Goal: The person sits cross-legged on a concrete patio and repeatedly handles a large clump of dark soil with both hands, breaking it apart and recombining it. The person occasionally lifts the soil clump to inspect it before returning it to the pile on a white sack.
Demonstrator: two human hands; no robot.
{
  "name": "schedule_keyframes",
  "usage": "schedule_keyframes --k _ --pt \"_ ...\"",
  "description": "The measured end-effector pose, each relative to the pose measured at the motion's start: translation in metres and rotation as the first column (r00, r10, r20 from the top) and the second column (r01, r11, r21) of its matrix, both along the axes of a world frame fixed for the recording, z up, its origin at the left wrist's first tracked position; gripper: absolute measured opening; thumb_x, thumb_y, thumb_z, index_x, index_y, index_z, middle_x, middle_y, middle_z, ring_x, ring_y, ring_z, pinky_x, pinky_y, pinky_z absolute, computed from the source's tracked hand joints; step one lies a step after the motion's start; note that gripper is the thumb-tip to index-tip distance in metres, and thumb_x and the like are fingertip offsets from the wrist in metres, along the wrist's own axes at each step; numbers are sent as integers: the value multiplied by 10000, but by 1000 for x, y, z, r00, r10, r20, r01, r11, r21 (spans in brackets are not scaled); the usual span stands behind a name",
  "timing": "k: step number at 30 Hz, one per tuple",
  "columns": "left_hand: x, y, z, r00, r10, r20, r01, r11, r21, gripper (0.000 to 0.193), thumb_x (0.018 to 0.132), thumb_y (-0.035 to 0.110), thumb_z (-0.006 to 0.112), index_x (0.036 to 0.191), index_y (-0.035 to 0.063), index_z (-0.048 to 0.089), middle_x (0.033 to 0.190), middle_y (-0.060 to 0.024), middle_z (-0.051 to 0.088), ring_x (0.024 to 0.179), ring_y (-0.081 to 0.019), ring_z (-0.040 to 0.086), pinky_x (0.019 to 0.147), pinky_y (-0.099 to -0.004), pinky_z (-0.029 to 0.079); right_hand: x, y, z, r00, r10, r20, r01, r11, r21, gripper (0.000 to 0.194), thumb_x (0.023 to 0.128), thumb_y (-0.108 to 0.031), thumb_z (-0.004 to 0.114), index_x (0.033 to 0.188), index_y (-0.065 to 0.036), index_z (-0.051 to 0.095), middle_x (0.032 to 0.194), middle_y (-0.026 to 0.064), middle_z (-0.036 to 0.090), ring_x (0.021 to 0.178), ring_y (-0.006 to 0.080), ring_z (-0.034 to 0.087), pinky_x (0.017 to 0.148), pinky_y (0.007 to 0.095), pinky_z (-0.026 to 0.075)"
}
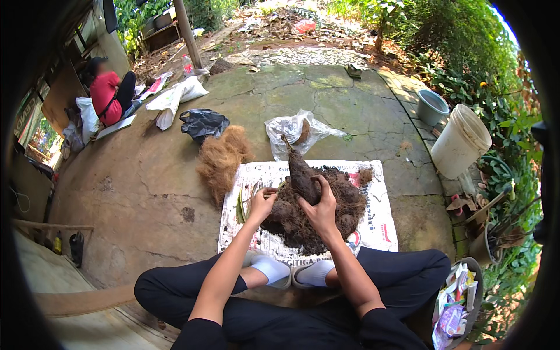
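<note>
My right hand point(321, 209) grips a dark, soil-covered root ball point(302, 177) with a pointed stem end tilted up and away from me. To its left, my left hand point(263, 203) has its thumb and fingertips close together at a thin green strand or leaf; whether they pinch it is too small to tell. Below both hands a heap of dark soil, fibrous roots and lumps point(345, 210) lies on a printed white sack point(380, 218). Long green and dry leaves point(240, 208) rest on the sack's left side. Brown coconut-like fibre point(221, 162) is piled against its upper left corner.
Beyond the sack lie a clear plastic bag point(280, 131) with a brown lump and a black plastic bag point(204, 124). A white bucket point(459, 142) and a grey bucket point(431, 107) stand right. A bin of wrappers point(474, 271) is near my right knee. Another person point(107, 94) sits far left.
</note>
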State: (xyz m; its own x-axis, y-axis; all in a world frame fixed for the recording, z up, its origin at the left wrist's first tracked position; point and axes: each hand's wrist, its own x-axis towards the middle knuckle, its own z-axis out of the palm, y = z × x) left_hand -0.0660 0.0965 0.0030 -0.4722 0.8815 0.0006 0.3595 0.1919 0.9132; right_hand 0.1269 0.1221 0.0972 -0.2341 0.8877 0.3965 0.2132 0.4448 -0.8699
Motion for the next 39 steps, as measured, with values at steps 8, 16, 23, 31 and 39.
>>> schedule_keyframes --k 8,16,23,31,39 --pt "8 -33 0 612 -65 788 250 961 -115 605 881 595 333 1275 148 441 1186 -49 530 998 -184 549 844 -383 445 -20 -19 -61 993 104 57 -94 985 -146 567 743 -166 708 1208 -11 424 1028 220 607 905 255 620 792 319 502" --pt "27 -41 -70 282 142 949 -12 989 -145 418 854 384 391 1044 64 579 1019 -103 634 889 -250 610 833 -384 471 -15 -6 -81 460 689 561 -497 723 -480 736 710 -476 693 1179 49 477 1085 263 567 1024 342 563 901 384 431" --pt "29 -41 -101 978 145 152 -90 943 -319 676 789 474 504 1190 -69 473 1113 -218 568 1063 -301 530 935 -345 378 63 80 -79 646 135 752 -170 985 -30 264 683 -66 599 943 -16 610 890 181 605 875 356 575 780 432 470" --pt "28 -46 -86 463 287 839 -184 957 -226 506 828 421 525 1120 8 551 1073 -117 588 935 -207 575 832 -301 436 14 111 -126 613 142 777 -371 920 124 188 755 -110 570 911 -46 651 869 146 600 892 321 571 785 411 469" --pt "15 -39 -95 209 303 930 -198 944 -263 503 825 448 513 1140 55 518 1030 -104 592 877 -221 590 804 -373 487 -7 103 -142 227 6 974 -486 867 107 143 753 -123 547 819 -69 663 932 45 604 960 228 563 738 377 473"
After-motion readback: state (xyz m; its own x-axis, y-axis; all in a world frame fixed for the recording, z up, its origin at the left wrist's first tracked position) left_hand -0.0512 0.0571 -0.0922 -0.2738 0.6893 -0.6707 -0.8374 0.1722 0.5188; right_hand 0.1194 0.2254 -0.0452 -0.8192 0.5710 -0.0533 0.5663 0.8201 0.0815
